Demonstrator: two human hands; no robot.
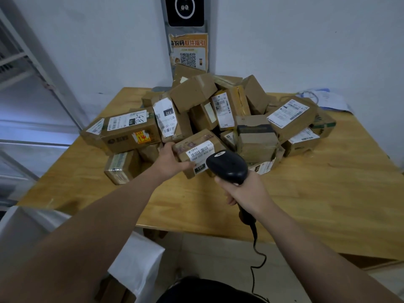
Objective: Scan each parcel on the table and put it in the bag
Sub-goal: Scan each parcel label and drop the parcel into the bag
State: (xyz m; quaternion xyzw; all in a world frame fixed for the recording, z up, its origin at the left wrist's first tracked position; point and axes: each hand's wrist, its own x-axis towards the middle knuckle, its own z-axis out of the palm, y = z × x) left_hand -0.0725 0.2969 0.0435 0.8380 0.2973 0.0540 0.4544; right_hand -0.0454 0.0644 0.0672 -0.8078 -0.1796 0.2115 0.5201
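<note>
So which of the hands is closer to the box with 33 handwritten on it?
Left. The left hand grips a labelled parcel just right of that box; the right hand holds the scanner farther right.

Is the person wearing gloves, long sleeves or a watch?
No. The left hand and the right hand are bare, with no gloves, rings or watch showing. No sleeves show either, right up to the picture's edge.
</note>
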